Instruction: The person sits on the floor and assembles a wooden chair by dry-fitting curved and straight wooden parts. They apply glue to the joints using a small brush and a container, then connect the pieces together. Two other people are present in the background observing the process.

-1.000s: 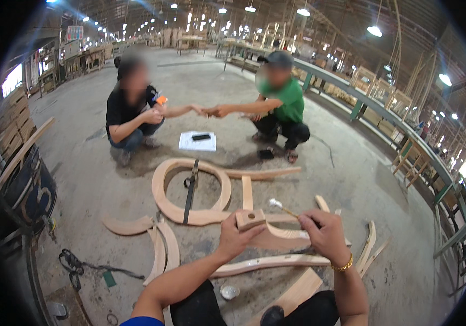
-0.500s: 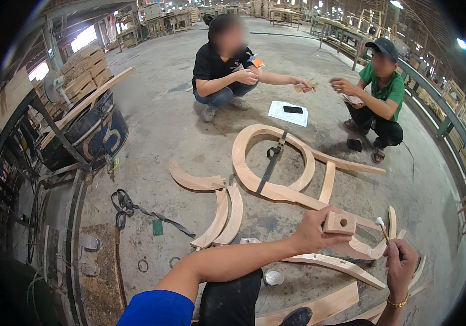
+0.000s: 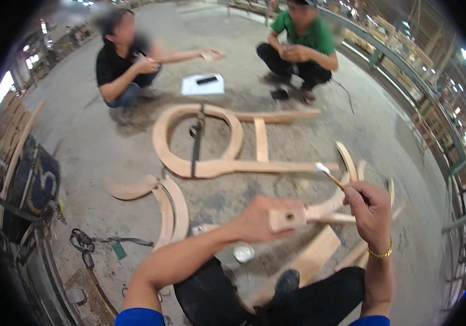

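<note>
My left hand (image 3: 255, 220) is closed around a pale wooden piece (image 3: 277, 220), whose squared end has a round dark hole facing up. How far this piece runs behind my hand I cannot tell. In my right hand (image 3: 371, 212) I pinch a thin brush-like stick (image 3: 335, 181) with a white blob on its tip. That tip hangs above and beyond the holed end, apart from it. A small round dish with something white in it (image 3: 243, 252) stands on the floor below my left forearm.
A rounded wooden frame (image 3: 162, 144) with a dark strap (image 3: 196, 146) lies ahead. Curved wooden parts (image 3: 176, 209) and a board (image 3: 311, 252) lie around me. Two people crouch beyond, near paper (image 3: 189, 87) with a phone (image 3: 207, 80). A drum (image 3: 40, 185) stands left.
My view has shifted, so the floor items sit further left and higher. The stick's tip has risen away from the wooden end. The person in green has drawn both hands together.
</note>
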The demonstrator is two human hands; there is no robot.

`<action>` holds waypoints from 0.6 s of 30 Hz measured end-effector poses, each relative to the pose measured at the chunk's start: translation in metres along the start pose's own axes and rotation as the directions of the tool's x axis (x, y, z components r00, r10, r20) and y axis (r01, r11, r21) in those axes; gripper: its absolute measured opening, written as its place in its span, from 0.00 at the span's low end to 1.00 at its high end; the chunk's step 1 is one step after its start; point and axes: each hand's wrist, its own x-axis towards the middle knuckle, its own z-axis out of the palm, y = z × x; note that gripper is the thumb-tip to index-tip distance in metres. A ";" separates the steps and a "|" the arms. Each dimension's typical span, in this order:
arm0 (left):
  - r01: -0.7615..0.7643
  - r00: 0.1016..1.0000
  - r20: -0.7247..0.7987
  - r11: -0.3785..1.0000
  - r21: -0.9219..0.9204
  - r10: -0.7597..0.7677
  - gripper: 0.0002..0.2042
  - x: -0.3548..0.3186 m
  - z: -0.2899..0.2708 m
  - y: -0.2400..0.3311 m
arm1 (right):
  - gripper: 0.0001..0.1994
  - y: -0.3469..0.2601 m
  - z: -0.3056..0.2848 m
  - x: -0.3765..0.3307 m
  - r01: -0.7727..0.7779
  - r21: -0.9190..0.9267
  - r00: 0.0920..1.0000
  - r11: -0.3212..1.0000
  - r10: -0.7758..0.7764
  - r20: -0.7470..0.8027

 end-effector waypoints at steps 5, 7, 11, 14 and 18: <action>0.122 0.987 -0.092 0.983 -0.138 -0.135 0.24 0.008 -0.002 0.000 | 0.05 -0.010 0.001 -0.022 0.099 -0.154 0.993 0.983 -0.087 0.079; 0.074 0.991 -0.102 0.989 -0.130 -0.087 0.24 0.013 0.000 0.005 | 0.05 -0.013 -0.002 -0.029 0.071 -0.205 0.994 0.976 -0.053 0.092; 0.009 0.995 -0.099 0.998 -0.060 -0.015 0.25 0.014 0.008 0.012 | 0.04 -0.016 -0.006 -0.040 0.046 -0.279 0.996 0.959 -0.022 0.091; 0.005 0.997 -0.076 0.998 -0.061 -0.009 0.25 0.015 0.010 0.015 | 0.03 -0.019 -0.006 -0.043 0.062 -0.330 0.995 0.942 -0.034 0.090; 0.010 0.998 -0.058 0.997 -0.082 -0.015 0.24 0.015 0.013 0.016 | 0.04 -0.018 -0.004 -0.044 0.102 -0.413 0.995 0.905 -0.085 0.059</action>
